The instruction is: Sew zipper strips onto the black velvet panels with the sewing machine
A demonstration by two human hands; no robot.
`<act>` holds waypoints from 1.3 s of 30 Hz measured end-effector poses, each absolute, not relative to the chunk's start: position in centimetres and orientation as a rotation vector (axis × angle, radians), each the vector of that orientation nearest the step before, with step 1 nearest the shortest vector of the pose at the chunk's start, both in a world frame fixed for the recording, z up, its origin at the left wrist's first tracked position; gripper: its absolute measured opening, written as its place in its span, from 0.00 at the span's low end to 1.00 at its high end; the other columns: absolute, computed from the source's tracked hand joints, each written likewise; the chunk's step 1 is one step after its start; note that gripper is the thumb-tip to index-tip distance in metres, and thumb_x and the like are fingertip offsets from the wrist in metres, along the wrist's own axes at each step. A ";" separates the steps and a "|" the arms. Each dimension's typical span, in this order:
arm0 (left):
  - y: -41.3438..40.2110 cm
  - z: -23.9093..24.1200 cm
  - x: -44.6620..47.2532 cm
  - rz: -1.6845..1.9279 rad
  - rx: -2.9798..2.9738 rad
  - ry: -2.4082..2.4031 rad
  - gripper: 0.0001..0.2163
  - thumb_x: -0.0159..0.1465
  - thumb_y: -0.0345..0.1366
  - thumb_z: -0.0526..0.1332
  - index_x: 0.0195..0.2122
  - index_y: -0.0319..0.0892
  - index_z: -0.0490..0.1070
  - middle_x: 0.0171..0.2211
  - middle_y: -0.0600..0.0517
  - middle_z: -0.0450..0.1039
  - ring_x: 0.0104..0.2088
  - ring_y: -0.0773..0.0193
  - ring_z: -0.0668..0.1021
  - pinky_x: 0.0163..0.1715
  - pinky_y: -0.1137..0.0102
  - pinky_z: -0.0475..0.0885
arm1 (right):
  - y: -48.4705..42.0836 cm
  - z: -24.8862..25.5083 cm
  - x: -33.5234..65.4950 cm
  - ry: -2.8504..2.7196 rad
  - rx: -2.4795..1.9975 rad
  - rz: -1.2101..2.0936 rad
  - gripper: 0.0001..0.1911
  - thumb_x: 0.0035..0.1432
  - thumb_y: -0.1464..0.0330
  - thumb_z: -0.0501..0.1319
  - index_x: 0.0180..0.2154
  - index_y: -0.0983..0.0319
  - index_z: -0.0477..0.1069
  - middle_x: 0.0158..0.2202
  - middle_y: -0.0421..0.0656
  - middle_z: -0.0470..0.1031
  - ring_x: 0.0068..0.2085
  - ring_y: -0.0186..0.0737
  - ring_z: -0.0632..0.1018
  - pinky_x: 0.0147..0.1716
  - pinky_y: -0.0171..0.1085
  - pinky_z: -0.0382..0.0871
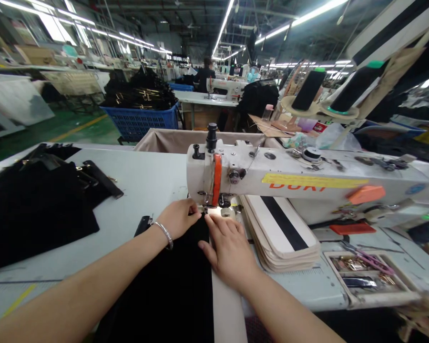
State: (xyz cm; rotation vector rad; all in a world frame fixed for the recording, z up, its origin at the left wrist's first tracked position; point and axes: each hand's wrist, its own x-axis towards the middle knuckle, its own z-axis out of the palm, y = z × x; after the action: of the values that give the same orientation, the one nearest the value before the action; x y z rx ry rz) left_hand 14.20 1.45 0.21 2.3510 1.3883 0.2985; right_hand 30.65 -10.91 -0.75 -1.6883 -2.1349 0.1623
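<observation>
Factory floor, long ceiling light strips, rows of sewing stations running back. Pale grey tabletop point(136, 181) in front, one white sewing machine point(271, 176) on it, orange guard on the head, one orange knob on the arm. One black fabric piece point(178, 281) runs from the near edge up to the needle area, lit by the machine lamp.

Left hand point(178, 218): fingers curled loosely, palm down on the top left of the fabric, fingertips right at the presser foot. One silver bracelet point(165, 234) on that wrist. Right hand point(229, 250): flat, fingers extended and together, pressing the right edge of the fabric just right of the needle. Neither hand grips anything; both press the cloth to the bed.

One stack of cream panels with black stripe point(282, 233) just right of the right hand, under the machine arm. One tray of small metal parts point(368, 276) far right. One pile of black fabric with straps point(35, 205) far left. Two black thread cones point(309, 88) behind the machine. One blue basket point(143, 121) of dark goods in the aisle. One person seated at a far machine.
</observation>
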 end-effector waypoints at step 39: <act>-7.2 0.5 9.2 0.189 2.826 0.591 0.21 0.68 0.39 0.58 0.62 0.48 0.64 0.64 0.48 0.63 0.65 0.55 0.64 0.65 0.46 0.56 | -16.4 -0.8 30.7 -2.109 -1.511 0.160 0.16 0.65 0.67 0.60 0.54 0.60 0.70 0.52 0.46 0.74 0.53 0.46 0.72 0.56 0.48 0.67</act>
State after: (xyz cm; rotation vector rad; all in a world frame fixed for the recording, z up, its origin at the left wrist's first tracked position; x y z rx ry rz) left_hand 9.15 -7.22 0.55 2.8262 0.5912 0.1887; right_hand 30.73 -16.43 -0.85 -1.5105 -2.1088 0.1598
